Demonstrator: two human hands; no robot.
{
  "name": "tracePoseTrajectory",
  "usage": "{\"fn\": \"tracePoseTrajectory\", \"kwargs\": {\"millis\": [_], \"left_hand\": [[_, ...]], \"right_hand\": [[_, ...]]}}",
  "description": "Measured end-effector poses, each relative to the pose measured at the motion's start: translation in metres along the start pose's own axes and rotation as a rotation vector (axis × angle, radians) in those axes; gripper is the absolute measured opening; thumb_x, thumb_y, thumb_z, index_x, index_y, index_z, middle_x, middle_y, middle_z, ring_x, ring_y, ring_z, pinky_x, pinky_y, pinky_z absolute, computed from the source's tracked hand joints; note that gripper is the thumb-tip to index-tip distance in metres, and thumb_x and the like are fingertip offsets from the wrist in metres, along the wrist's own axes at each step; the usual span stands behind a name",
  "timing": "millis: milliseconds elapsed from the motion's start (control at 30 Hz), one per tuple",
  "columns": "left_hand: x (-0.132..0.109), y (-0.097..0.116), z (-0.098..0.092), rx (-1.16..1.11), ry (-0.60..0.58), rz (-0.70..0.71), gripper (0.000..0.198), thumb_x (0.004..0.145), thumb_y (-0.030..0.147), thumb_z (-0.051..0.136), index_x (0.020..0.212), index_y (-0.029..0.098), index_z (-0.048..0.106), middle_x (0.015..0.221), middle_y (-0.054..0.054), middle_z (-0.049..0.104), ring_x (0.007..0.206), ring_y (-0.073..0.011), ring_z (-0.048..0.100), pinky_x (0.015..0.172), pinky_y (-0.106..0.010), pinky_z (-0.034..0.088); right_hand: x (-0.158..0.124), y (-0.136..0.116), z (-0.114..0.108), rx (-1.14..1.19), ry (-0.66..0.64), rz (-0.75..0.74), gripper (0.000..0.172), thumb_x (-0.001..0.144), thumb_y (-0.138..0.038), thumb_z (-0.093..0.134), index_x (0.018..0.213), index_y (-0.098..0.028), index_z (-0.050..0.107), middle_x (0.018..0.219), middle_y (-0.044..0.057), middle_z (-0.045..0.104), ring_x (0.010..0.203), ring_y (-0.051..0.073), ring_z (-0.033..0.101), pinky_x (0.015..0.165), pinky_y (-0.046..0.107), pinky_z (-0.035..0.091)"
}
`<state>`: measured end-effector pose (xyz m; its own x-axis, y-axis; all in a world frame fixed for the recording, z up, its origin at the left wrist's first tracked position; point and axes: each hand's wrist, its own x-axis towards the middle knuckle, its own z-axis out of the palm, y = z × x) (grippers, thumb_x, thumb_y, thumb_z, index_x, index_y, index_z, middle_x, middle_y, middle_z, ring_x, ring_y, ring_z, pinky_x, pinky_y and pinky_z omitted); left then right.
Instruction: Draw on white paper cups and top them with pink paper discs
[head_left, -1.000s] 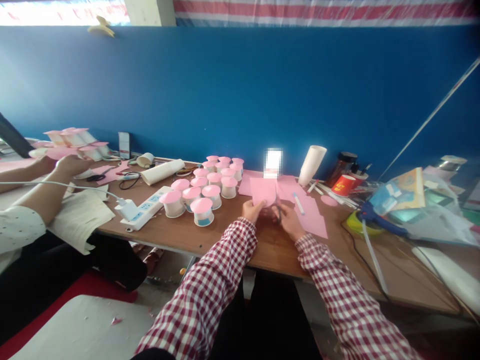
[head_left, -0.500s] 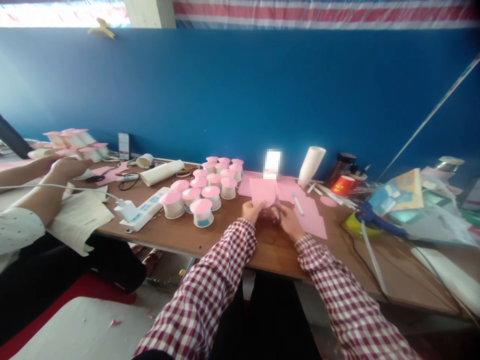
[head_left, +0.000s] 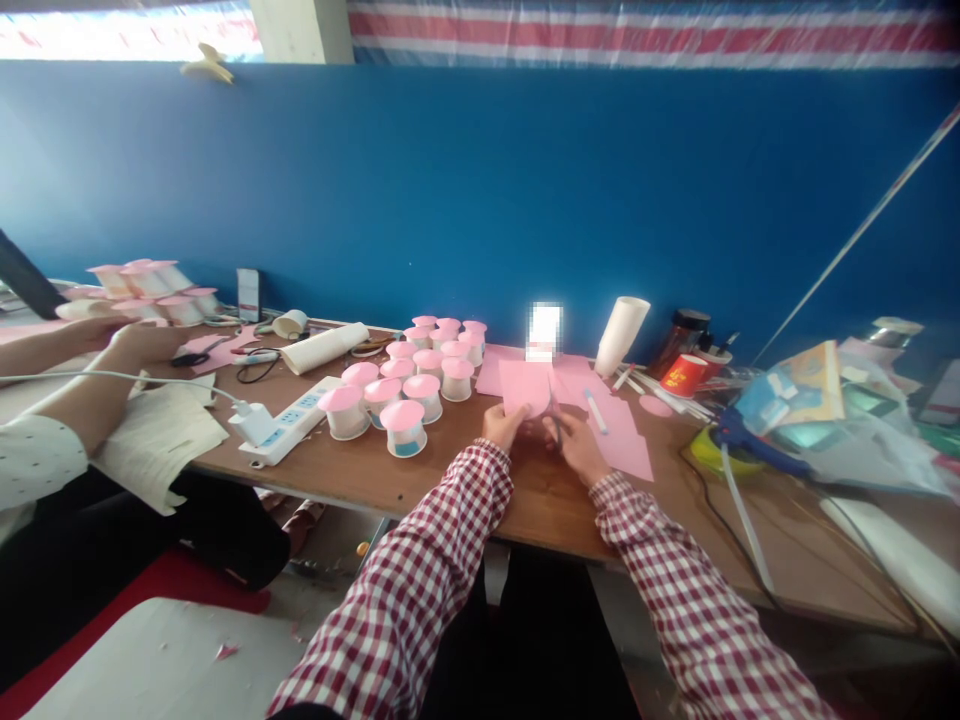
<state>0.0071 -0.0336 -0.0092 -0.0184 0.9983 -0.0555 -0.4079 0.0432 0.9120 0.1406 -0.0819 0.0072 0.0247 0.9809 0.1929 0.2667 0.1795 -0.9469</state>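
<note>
My left hand pinches the lower edge of a pink paper sheet above the brown table. Close on its right, my right hand is closed round scissors, whose blades point up at the right part of the sheet. More pink paper lies behind and to the right, with a whitish pen on it. Several paper cups with pink disc tops stand left of my hands.
Left of the cups are a power strip and a paper roll. Another person's hands are at the far left. On the right stand a red cup, a dark jar and a blue glue gun.
The scissors and the held pink sheet have shifted very slightly against each other. The other person's hands at the far left have moved a little. Both my hands keep their grips.
</note>
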Motion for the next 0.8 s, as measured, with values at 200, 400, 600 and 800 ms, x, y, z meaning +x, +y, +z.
{"fn": "tracePoseTrajectory", "kwargs": {"millis": [200,400,600,800], "left_hand": [[0.0005,-0.0005,-0.0001,0.001,0.002,0.009,0.027,0.063,0.029,0.077,0.070,0.007,0.064,0.051,-0.003,0.061,0.043,-0.0093,0.054,0.041,-0.021,0.045],[-0.0002,0.0003,-0.0003,0.008,0.013,0.023,0.027,0.062,0.029,0.078,0.071,0.007,0.064,0.053,-0.003,0.062,0.044,-0.0090,0.054,0.042,-0.020,0.045],[-0.0052,0.0056,-0.0001,0.027,-0.002,0.028,0.027,0.061,0.029,0.079,0.072,0.007,0.066,0.053,-0.003,0.062,0.045,-0.0096,0.055,0.043,-0.021,0.047],[-0.0074,0.0087,-0.0007,0.051,-0.018,0.023,0.029,0.060,0.028,0.079,0.073,0.007,0.067,0.053,-0.004,0.063,0.046,-0.0106,0.056,0.043,-0.021,0.047]], "right_hand": [[0.0007,0.0028,-0.0002,-0.003,-0.008,-0.003,0.055,0.072,-0.063,0.061,0.096,-0.013,0.066,0.061,0.001,0.061,0.053,0.014,0.057,0.054,0.028,0.049],[0.0002,0.0018,-0.0004,-0.010,-0.018,0.006,0.055,0.073,-0.061,0.061,0.097,-0.012,0.066,0.062,0.002,0.062,0.054,0.015,0.058,0.054,0.028,0.050],[0.0004,0.0010,-0.0004,-0.009,-0.012,0.010,0.055,0.073,-0.061,0.061,0.099,-0.013,0.066,0.062,0.002,0.062,0.054,0.015,0.058,0.055,0.028,0.050],[0.0005,0.0001,0.0000,0.000,-0.015,0.012,0.053,0.073,-0.060,0.061,0.097,-0.013,0.066,0.064,0.002,0.062,0.056,0.015,0.057,0.054,0.027,0.049]]}}
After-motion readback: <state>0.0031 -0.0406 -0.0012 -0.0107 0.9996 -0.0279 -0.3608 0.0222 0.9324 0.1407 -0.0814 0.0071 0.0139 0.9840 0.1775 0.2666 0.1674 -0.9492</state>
